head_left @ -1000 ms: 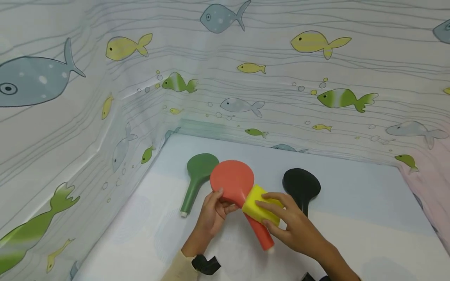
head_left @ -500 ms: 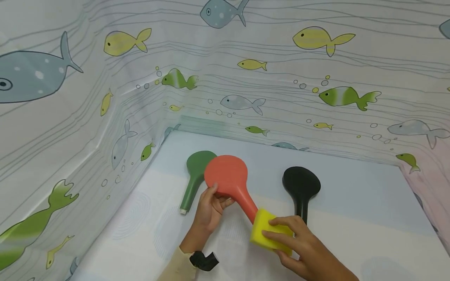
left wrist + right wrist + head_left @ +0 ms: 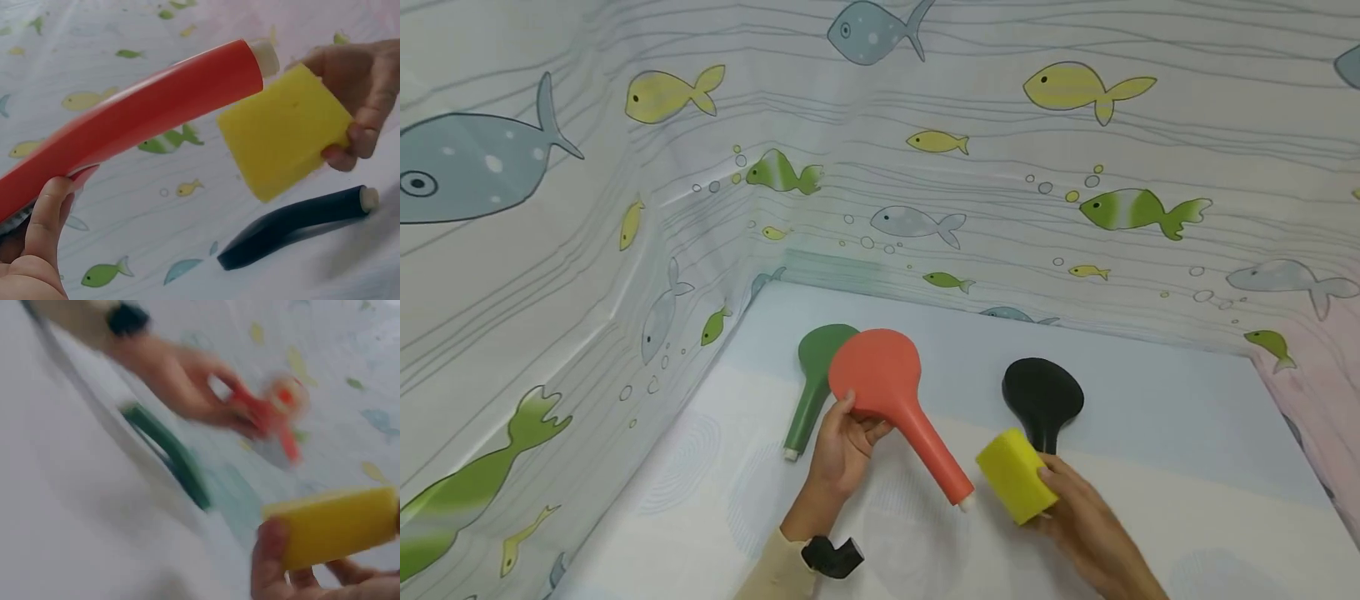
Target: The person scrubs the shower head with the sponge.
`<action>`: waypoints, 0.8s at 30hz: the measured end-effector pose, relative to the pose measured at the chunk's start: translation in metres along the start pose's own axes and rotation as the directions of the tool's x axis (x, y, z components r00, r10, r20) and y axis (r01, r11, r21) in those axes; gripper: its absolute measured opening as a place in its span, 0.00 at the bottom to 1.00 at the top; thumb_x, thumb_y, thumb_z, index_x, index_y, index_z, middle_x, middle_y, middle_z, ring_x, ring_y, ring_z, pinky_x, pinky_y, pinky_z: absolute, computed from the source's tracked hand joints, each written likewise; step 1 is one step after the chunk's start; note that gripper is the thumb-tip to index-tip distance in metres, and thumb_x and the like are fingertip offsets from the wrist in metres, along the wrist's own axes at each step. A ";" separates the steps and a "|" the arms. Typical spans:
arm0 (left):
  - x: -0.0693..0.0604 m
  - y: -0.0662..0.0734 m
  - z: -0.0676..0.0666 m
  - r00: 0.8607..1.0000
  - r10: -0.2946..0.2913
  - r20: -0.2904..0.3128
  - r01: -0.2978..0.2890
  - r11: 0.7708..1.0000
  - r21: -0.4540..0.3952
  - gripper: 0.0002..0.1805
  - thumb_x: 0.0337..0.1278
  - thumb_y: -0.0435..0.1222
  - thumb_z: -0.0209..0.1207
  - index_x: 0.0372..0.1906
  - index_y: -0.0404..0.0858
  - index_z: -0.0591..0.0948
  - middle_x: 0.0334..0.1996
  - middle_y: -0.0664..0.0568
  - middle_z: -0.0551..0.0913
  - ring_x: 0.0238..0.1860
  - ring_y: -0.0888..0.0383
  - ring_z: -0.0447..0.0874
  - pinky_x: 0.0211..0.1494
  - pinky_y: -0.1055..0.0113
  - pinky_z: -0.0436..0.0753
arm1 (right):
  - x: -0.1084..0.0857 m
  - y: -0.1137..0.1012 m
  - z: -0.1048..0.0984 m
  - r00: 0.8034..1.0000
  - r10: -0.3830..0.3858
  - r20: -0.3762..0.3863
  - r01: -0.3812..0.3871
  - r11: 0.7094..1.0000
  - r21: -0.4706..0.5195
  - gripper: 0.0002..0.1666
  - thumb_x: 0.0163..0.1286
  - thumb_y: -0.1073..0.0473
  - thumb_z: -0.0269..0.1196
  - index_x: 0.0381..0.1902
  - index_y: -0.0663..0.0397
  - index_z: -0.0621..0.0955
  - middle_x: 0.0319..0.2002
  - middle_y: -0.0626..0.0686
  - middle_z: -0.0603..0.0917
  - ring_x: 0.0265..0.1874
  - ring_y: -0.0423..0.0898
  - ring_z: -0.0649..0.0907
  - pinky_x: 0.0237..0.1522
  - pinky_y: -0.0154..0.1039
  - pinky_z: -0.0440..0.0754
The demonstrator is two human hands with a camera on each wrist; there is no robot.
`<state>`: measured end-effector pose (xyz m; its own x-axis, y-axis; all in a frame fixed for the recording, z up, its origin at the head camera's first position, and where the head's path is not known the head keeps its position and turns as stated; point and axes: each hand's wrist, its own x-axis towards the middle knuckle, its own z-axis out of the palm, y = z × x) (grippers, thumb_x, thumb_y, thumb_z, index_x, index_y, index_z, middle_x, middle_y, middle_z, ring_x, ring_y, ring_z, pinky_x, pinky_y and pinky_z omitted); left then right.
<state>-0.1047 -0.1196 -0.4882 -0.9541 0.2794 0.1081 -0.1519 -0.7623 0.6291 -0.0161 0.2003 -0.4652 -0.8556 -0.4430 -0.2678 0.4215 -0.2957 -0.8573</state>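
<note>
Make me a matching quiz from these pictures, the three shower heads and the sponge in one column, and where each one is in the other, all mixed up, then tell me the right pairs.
1. red shower head
2. green shower head
3. black shower head
4. sponge

A. held in the right hand
B. on the table, partly behind the red shower head in the head view
C. held in the left hand
D. on the table, right of the red shower head in the head view

Pairs: 1-C, 2-B, 3-D, 4-A
</note>
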 end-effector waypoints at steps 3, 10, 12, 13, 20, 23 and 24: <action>0.000 -0.001 -0.001 1.000 0.004 0.019 -0.003 1.000 -0.019 0.24 0.81 0.41 0.36 0.75 0.39 0.57 0.56 0.49 0.84 0.51 0.56 0.87 0.56 0.60 0.84 | 0.013 0.014 0.014 0.981 0.142 0.135 -0.181 0.920 0.347 0.21 0.83 0.44 0.38 0.63 0.37 0.71 0.58 0.49 0.74 0.56 0.49 0.76 0.62 0.44 0.75; 0.001 -0.003 -0.001 1.000 0.003 0.019 -0.003 1.000 -0.013 0.25 0.81 0.41 0.38 0.74 0.38 0.57 0.56 0.49 0.84 0.52 0.56 0.86 0.56 0.61 0.84 | 0.019 0.029 0.032 0.938 0.111 0.329 -0.288 0.779 0.557 0.29 0.83 0.40 0.30 0.66 0.37 0.71 0.64 0.52 0.72 0.61 0.55 0.76 0.66 0.43 0.74; 0.001 -0.003 -0.001 1.000 0.004 0.004 -0.004 1.000 0.000 0.25 0.81 0.41 0.39 0.74 0.38 0.58 0.55 0.49 0.84 0.51 0.56 0.87 0.56 0.61 0.84 | 0.018 0.027 0.033 0.946 0.114 0.305 -0.271 0.794 0.544 0.28 0.83 0.40 0.31 0.66 0.37 0.70 0.63 0.52 0.72 0.60 0.55 0.76 0.64 0.42 0.75; 0.001 -0.003 -0.001 1.000 0.004 -0.001 -0.004 1.000 0.006 0.24 0.81 0.41 0.39 0.74 0.37 0.58 0.55 0.49 0.84 0.51 0.56 0.87 0.56 0.61 0.84 | 0.018 0.026 0.034 0.951 0.116 0.286 -0.258 0.808 0.530 0.26 0.83 0.40 0.32 0.67 0.37 0.69 0.63 0.52 0.72 0.60 0.54 0.76 0.63 0.42 0.76; 0.001 -0.005 -0.001 1.000 0.014 0.011 -0.014 0.999 0.045 0.25 0.81 0.41 0.39 0.74 0.35 0.57 0.54 0.51 0.84 0.52 0.57 0.87 0.58 0.61 0.83 | 0.018 0.018 0.036 0.992 0.093 0.080 -0.113 0.948 0.298 0.24 0.83 0.42 0.38 0.70 0.42 0.62 0.59 0.50 0.73 0.55 0.48 0.75 0.56 0.42 0.77; 0.001 -0.006 -0.001 0.999 0.028 0.024 -0.029 0.998 0.061 0.25 0.81 0.40 0.38 0.74 0.34 0.56 0.55 0.51 0.84 0.53 0.56 0.87 0.58 0.60 0.83 | 0.016 0.017 0.041 0.996 0.055 -0.070 -0.044 0.987 0.152 0.26 0.82 0.46 0.42 0.71 0.48 0.62 0.57 0.52 0.73 0.52 0.49 0.75 0.53 0.43 0.79; 0.001 -0.006 -0.001 0.999 0.032 0.027 -0.033 0.997 0.065 0.25 0.81 0.40 0.38 0.74 0.34 0.56 0.55 0.51 0.84 0.53 0.56 0.87 0.58 0.60 0.83 | 0.016 0.017 0.044 0.991 0.034 -0.127 -0.022 0.995 0.096 0.26 0.82 0.47 0.44 0.71 0.50 0.62 0.56 0.53 0.73 0.51 0.50 0.75 0.52 0.43 0.80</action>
<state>-0.1053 -0.1155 -0.4923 -0.9511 0.2708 0.1488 -0.1028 -0.7314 0.6742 -0.0097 0.1511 -0.4647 -0.8721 -0.3417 -0.3503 0.4668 -0.3656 -0.8053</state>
